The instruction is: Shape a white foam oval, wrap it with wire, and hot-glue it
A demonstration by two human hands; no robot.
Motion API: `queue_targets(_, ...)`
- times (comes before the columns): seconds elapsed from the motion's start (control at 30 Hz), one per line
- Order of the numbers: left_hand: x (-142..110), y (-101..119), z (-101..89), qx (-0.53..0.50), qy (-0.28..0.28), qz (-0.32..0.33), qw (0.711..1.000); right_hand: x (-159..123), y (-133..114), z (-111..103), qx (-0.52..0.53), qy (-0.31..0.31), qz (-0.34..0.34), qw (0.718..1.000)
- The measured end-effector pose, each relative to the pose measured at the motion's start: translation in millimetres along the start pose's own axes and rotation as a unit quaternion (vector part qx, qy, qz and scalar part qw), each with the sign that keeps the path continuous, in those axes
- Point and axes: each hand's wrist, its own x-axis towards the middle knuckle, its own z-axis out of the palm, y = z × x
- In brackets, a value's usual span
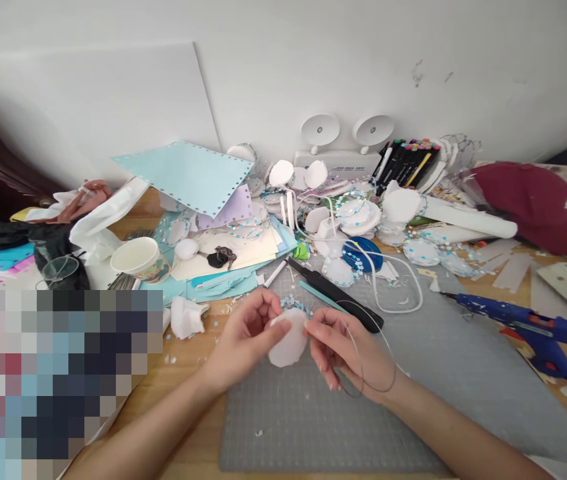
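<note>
A small white round disc point(287, 341) is gripped at its left edge by my left hand point(253, 333), the thumb lying across its front. Small blue pieces show along the disc's upper rim. My right hand point(346, 343) is closed, its thumb and forefinger pinched at the disc's right edge. A thin wire point(394, 363) curves in loops around and through the right hand's fingers. Whether the wire is joined to the disc cannot be made out. Both hands are above a grey cutting mat point(283, 427).
Behind the hands lie a black-handled tool point(348, 300), a white cable point(398, 311) and piled white discs point(358, 217) with blue trim. A blue glue gun point(518, 320) rests at the right. Leftward are a paper cup point(138, 260) and crumpled tissue point(187, 317).
</note>
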Motion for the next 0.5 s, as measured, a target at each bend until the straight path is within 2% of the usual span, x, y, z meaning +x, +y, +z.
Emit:
queue_targets(0.1, -1.5, 0.9, 1.7, -0.095, 0.025, -0.003, 0.995, 0.8, 2.3, -0.6, 0.014, -0.025, 0.024, 0.999)
queue_targets(0.2, -3.2, 1.7, 4.4, -0.135, 0.039, -0.040, 0.989, 1.2, 5.1, -0.1, 0.029, -0.050, 0.044, 0.997)
queue_targets(0.37, -5.9, -1.9, 8.9, -0.147, -0.018, -0.094, 0.984, 2.0, 8.3, 0.0, 0.040, -0.054, 0.043, 0.997)
queue_targets(0.5, -5.8, -5.4, 9.4, -0.162, -0.028, -0.097, 0.982, 3.0, 7.7, -0.4, 0.039, -0.048, 0.039, 0.997)
